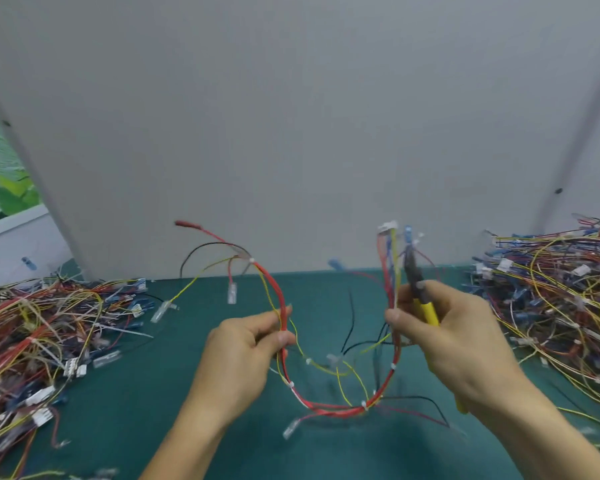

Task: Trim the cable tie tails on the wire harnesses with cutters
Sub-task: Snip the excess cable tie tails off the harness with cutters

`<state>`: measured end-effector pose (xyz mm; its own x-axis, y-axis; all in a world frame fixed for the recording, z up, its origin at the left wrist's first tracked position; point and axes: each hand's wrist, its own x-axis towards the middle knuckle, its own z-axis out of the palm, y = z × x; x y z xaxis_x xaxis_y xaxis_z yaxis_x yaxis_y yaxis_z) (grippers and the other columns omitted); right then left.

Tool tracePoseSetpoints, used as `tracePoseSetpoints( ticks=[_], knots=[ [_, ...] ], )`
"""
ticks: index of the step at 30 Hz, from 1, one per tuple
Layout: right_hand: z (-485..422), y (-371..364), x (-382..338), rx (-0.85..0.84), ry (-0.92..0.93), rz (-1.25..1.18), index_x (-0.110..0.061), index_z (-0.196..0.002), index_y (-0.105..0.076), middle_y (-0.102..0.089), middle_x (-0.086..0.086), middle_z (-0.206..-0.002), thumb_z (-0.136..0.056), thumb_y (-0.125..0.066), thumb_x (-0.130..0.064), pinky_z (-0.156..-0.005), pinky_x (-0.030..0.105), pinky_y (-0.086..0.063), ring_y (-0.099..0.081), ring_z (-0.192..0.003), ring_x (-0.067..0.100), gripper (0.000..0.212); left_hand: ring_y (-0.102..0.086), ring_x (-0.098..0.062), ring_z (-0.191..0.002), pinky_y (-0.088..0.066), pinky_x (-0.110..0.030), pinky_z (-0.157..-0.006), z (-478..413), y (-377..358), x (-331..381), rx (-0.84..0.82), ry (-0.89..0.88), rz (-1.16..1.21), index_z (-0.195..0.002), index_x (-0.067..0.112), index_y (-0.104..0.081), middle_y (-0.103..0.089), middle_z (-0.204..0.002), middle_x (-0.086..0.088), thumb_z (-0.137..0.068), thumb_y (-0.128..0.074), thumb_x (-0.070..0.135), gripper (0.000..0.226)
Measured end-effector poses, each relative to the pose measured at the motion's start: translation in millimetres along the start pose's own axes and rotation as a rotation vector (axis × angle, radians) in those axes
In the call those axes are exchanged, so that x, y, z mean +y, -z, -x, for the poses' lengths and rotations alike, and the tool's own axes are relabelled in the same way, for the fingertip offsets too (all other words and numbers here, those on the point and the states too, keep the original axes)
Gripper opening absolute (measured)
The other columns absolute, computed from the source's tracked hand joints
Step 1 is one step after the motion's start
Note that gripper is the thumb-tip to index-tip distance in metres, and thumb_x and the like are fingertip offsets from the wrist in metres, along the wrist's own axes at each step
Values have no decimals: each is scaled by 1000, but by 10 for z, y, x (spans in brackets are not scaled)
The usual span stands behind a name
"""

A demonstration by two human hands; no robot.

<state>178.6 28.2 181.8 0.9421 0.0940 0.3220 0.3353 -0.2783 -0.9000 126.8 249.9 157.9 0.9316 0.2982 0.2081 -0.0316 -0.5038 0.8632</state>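
Wire harness (326, 408), one, hangs as a red loop at lower centre of the frame, over the green mat (136, 427), between two raised hands. The left hand (243, 355) pinches its left strand between thumb and fingers. The right hand (454, 341) curls round one pair of yellow-handled cutters (428, 311), thumb against the right strand. Two tangled piles flank them: the left heap (32, 334) and the right heap (561, 299).

Single view, from my head. Faces forward and down onto green mat (136, 427), wide-angle, straight lines bowed near edges. Close in: my left hand (246, 355) and right hand (454, 334) loom large over mat's near half. Grey panel (291, 116) stands behind mat's far edge, filling upper frame.
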Motion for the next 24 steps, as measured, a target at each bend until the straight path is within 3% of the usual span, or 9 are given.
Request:
tracePoseSetpoints(
  ticks=[3, 7, 13, 17, 20, 24],
  knots=[
    [45, -69, -16, -79, 14, 87, -23, -72, -66, -67, -6, -64, -75, -79, -13, -58, 17, -47, -60, -56, 9, 17, -66, -14, -71, -50, -23, -76, 25, -27, 8, -39, -59, -141, -79, 28, -73, -73, -84, 15, -84, -69, 13, 16],
    [74, -89, -35, -120, 8, 135, -25, -74, -65, -68, -9, -69, -77, -78, -17, -68, 30, -52, -63, -64, 14, 15, -64, -18, -75, -45, -19, -72, 28, -21, -11, -53, -99, -201, -92, 34, -64, -69, -77, -3, -87, -67, 16, 19],
    [76, -84, -53, -121, 5, 166, -25, -73, -65, -68, -9, -69, -77, -78, -19, -69, 34, -52, -62, -65, 15, 15, -61, -14, -69, -43, -19, -67, 4, -22, -41, -61, -128, -220, -86, 21, -68, -66, -70, -1, -87, -67, 19, 2],
    [64, -74, -37, -119, -3, 152, -23, -74, -65, -67, -4, -67, -78, -77, -18, -64, 31, -50, -61, -62, 16, 14, -60, -13, -65, -42, -15, -63, -5, -25, -59, -68, -114, -190, -87, 20, -71, -66, -70, 0, -87, -66, 19, 5],
    [38, -80, 0, -33, -73, 4, -15, -76, -66, -61, 2, -57, -80, -74, -9, -50, 21, -45, -55, -51, 12, 10, -66, -12, -64, -50, -23, -68, -22, -26, -60, -27, -66, -90, -84, 29, -72, -70, -68, 4, -84, -70, 14, 15],
    [-70, 29, 70, 225, -407, -533, -10, -78, -56, -54, 8, -62, -86, -64, 4, -51, 31, -47, -49, -44, 15, 18, -70, -19, -62, -54, -26, -54, -92, 2, -74, 212, 132, 391, -84, 15, -68, -73, -71, -6, -82, -67, -3, 18]
  ],
)
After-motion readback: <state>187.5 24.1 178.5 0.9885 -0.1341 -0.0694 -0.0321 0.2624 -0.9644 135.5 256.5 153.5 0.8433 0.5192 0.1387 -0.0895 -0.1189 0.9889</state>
